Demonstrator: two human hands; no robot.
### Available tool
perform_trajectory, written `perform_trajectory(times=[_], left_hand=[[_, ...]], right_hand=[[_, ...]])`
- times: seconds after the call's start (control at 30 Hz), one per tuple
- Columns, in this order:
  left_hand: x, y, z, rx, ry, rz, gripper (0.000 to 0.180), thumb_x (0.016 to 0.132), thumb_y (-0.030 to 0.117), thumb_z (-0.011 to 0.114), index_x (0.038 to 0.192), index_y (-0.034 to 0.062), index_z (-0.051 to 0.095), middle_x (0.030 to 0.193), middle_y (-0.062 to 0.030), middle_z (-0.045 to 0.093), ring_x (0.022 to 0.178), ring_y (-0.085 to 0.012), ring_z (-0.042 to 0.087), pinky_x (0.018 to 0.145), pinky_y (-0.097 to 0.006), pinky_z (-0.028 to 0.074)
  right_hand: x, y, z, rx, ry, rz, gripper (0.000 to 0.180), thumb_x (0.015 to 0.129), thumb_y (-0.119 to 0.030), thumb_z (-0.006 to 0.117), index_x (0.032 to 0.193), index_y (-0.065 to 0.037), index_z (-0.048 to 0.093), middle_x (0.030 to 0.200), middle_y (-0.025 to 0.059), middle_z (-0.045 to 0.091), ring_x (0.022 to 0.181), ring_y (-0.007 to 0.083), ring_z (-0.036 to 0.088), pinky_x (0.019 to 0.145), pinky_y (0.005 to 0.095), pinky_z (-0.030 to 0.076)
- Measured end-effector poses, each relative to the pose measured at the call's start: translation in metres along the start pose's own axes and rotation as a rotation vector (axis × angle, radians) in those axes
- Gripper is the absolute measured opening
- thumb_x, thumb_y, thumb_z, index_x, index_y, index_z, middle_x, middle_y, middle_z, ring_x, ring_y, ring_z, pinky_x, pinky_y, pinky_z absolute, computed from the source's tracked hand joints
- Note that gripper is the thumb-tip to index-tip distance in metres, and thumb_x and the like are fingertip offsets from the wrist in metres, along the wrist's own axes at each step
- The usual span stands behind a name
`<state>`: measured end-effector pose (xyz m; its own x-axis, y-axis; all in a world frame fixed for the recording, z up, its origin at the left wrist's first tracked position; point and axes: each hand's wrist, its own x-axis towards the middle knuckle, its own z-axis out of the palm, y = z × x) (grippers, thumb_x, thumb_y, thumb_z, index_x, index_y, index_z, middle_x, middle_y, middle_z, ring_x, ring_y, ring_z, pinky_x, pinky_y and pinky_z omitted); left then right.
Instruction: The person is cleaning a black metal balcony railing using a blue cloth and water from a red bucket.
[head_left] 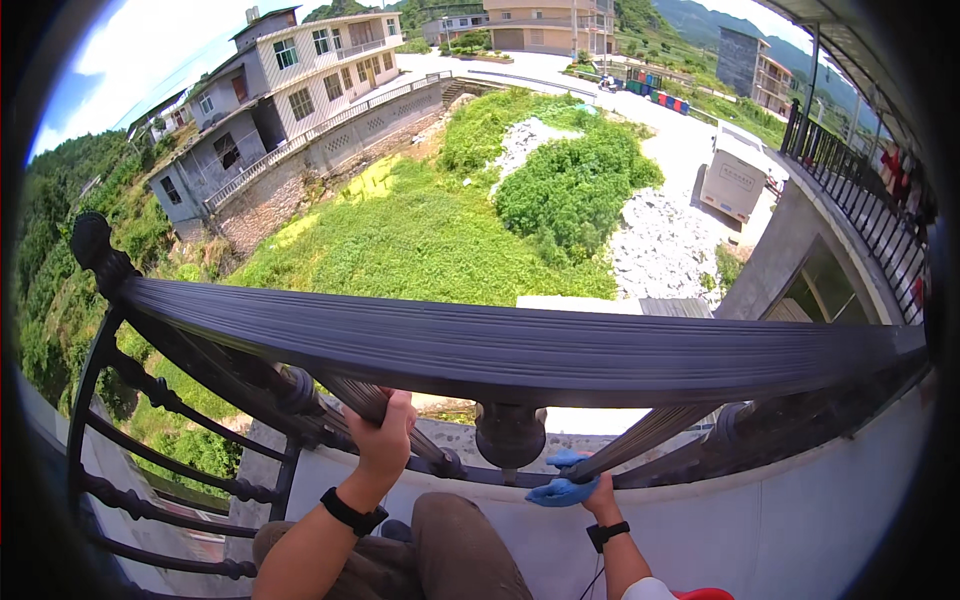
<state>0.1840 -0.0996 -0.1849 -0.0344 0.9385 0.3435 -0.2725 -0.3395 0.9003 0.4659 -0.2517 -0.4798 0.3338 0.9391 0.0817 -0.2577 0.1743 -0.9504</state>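
Note:
A dark, ribbed handrail (520, 348) crosses in front of me, with dark balusters under it. My left hand (384, 442) is closed around a ribbed baluster (352, 392) left of the middle, just below the rail. Further right and lower, my right hand (603, 502) holds a blue cloth (562, 492) against the lower end of another ribbed baluster (655, 438). The cloth shows on both sides of that baluster; some of the right fingers are hidden behind it. Between my hands, a thick round baluster (510, 435) stands under the rail.
At the left, a knobbed post (92, 245) joins a curved side railing (150, 512). My bent knees (465, 545) are close to the balusters, over a pale floor (790, 530). Beyond and below the rail lie a green plot (400, 245), rubble (665, 245) and a parked white truck (735, 175).

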Motion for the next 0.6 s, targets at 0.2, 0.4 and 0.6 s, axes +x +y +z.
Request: perform_trajectory(times=[0.2, 0.4, 0.6], left_hand=[[-0.003, -0.003, -0.016, 0.064, -0.028, 0.06, 0.026, 0.087, -0.005, 0.047, 0.108, 0.0061, 0.038, 0.059, -0.0031, 0.046, 0.049, -0.0108, 0.044, 0.048, -0.028, 0.042], [-0.004, -0.01, -0.004, -0.024, -0.067, 0.022, 0.032, 0.09, -0.003, 0.048, 0.118, 0.01, 0.038, 0.07, -0.003, 0.049, 0.052, -0.0101, 0.044, 0.05, -0.028, 0.042], [0.002, 0.013, -0.01, 0.082, -0.003, -0.031, 0.006, 0.089, -0.001, 0.048, 0.087, 0.0038, 0.046, 0.058, -0.0012, 0.045, 0.05, -0.011, 0.044, 0.051, -0.028, 0.042]], right_hand=[[-0.01, -0.004, 0.046, -0.3, 0.132, -0.08, 0.04, 0.092, -0.008, 0.059, 0.131, 0.002, 0.053, 0.1, 0.0076, 0.064, 0.091, 0.0143, 0.062, 0.083, 0.031, 0.052], [-0.025, 0.1, 0.02, -0.109, 0.695, -0.146, 0.046, 0.08, -0.008, 0.075, 0.12, -0.001, 0.055, 0.112, 0.0051, 0.061, 0.1, 0.0163, 0.058, 0.092, 0.0311, 0.045], [-0.009, 0.079, 0.002, -0.373, 0.394, -0.163, 0.022, 0.076, -0.007, 0.075, 0.094, 0.0, 0.065, 0.091, 0.0092, 0.068, 0.084, 0.0187, 0.063, 0.081, 0.0333, 0.05]])
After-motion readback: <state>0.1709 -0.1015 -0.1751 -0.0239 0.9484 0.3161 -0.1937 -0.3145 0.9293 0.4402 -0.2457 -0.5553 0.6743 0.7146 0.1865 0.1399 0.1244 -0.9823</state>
